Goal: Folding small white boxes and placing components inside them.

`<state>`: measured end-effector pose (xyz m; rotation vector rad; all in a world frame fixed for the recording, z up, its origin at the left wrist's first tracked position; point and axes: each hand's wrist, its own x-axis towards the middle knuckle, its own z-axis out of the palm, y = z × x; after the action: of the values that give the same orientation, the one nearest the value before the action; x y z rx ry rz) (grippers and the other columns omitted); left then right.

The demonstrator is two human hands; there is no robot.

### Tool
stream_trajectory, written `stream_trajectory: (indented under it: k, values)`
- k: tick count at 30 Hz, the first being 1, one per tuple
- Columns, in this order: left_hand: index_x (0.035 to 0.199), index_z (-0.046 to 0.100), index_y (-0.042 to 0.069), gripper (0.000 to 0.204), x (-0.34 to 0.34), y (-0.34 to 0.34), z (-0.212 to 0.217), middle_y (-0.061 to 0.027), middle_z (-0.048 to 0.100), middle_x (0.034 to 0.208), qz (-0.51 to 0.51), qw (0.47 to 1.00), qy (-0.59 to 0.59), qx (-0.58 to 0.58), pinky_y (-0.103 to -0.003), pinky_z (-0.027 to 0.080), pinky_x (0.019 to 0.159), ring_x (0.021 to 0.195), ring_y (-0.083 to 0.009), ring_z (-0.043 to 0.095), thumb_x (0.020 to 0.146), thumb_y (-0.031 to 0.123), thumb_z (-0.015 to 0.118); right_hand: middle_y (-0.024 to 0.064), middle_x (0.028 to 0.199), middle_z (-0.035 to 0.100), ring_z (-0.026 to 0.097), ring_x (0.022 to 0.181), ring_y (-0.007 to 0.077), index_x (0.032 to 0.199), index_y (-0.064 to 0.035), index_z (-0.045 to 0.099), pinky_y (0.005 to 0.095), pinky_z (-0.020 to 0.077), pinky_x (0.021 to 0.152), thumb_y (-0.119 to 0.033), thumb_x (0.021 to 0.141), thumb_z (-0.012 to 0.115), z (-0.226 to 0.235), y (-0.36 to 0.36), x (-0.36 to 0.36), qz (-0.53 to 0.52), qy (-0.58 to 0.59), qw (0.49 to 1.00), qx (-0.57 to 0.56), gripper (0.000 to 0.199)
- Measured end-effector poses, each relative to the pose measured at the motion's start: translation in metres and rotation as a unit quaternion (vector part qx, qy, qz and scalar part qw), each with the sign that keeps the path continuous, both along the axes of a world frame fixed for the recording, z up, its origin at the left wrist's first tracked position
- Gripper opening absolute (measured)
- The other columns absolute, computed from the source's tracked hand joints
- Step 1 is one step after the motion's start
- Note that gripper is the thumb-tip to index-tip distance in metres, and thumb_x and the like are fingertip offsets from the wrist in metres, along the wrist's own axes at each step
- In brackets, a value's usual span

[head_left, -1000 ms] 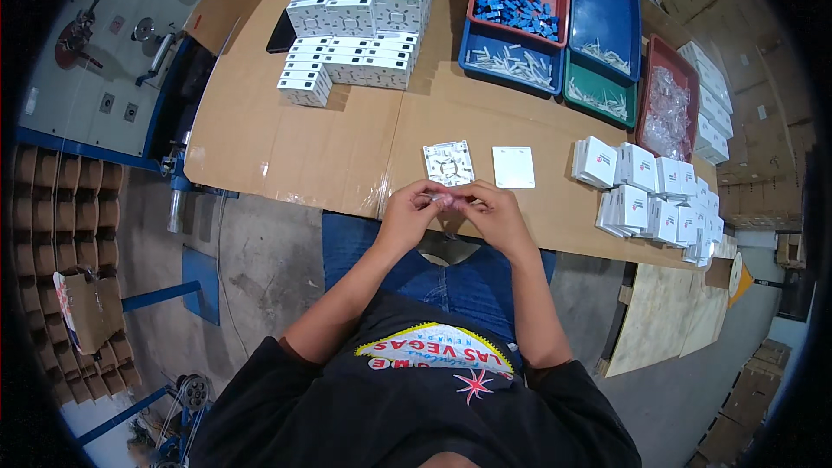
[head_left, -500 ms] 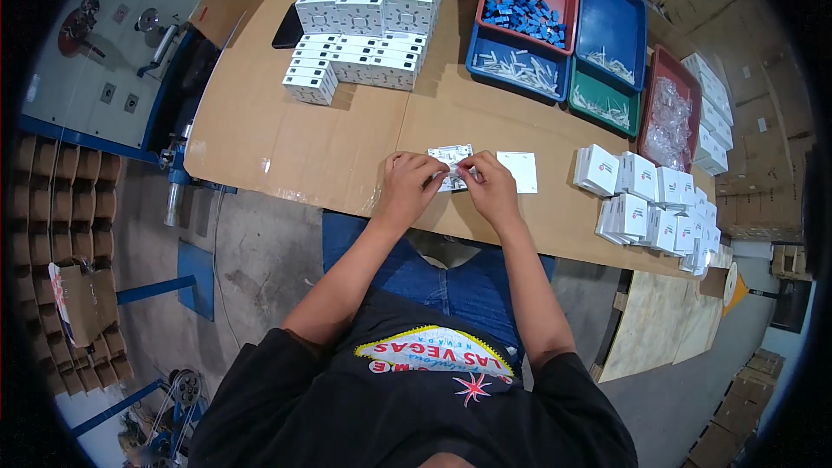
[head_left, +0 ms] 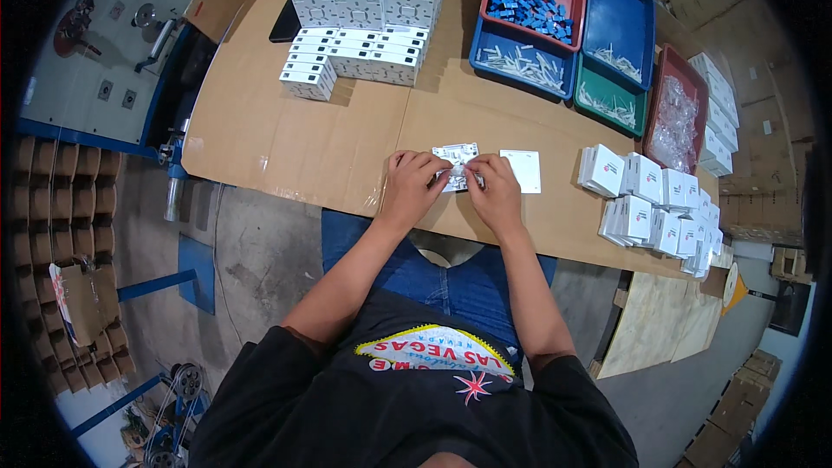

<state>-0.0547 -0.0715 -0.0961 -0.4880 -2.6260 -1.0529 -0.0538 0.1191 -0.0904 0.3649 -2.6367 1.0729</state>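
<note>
Now I see square white part between left hand and right hand, equally near, no long axis; fingers curled inward, what they pinch I cannot tell

Place: you are in a workshop.
Worktable: cardboard-covered, before you.
Trays: sorted small parts ahead of you.
Machinery: metal wheels to your left.

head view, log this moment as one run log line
left hand: over white base | right hand: over white base | white plate: flat, right of base
</note>
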Motion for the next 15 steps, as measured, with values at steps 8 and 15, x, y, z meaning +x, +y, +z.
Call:
stream_trajectory:
  k: [8, 15]
  values:
    - [0.097, 0.075, 0.014, 0.015, 0.001, 0.002, -0.001, -0.0003, 0.069, 0.1, -0.002, 1.0, 0.021, -0.021, -0.046, 0.039, 0.1, 0.103, -0.0237, 0.062, 0.084, 0.02, 0.077, 0.0077, 0.109, 0.065, 0.06, 0.097, 0.0274, 0.096, -0.0029, 0.075, 0.0407, 0.0483, 0.082, -0.01, 0.087, 0.071, 0.007, 0.002, 0.005, 0.021, -0.002, 0.998, 0.058, 0.012]
    - [0.093, 0.076, 0.013, 0.012, -0.001, 0.003, -0.005, -0.0009, 0.069, 0.099, -0.003, 0.999, 0.031, -0.024, -0.045, 0.039, 0.1, 0.103, -0.0231, 0.062, 0.084, 0.021, 0.077, 0.009, 0.104, 0.066, 0.062, 0.095, 0.0284, 0.098, -0.0035, 0.074, 0.0403, 0.0493, 0.082, -0.004, 0.084, 0.072, -0.003, 0.008, 0.001, 0.011, -0.008, 1.0, -0.019, 0.014]
